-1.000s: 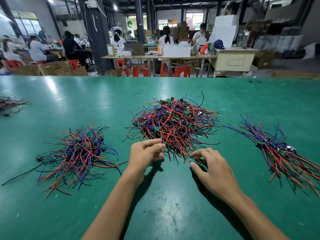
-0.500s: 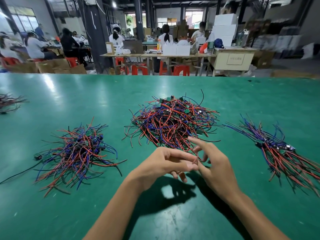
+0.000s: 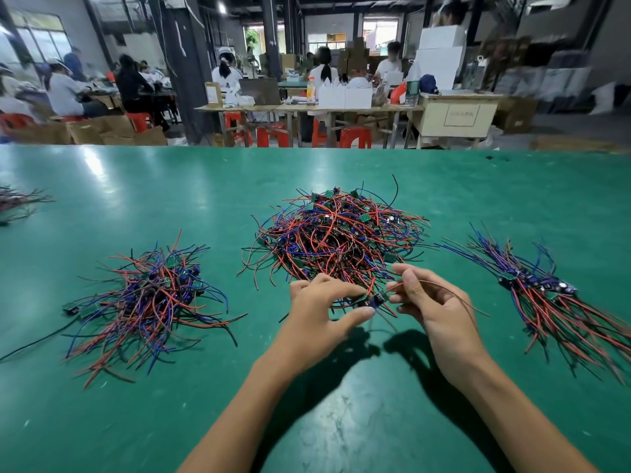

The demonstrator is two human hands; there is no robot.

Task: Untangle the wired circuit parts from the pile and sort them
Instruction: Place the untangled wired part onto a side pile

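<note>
A big tangled pile (image 3: 338,240) of red, blue and black wires with small green circuit boards lies in the middle of the green table (image 3: 341,421). At its near edge, my left hand (image 3: 317,319) pinches one small wired circuit part (image 3: 374,301) between thumb and fingers. My right hand (image 3: 433,308) pinches that part's thin wires, which trail off to the right over my hand. A looser pile (image 3: 146,302) sits to the left. On the right lies a bundle (image 3: 546,298) with wires laid roughly parallel.
A few more wires (image 3: 17,203) lie at the table's far left edge. Beyond the table's far edge stand work benches, red stools, cardboard boxes and several seated people. Bare green table surface stretches in front of my arms.
My hands met in front of the middle pile, then moved back to its near edge. They now hold a single wired part between them.
</note>
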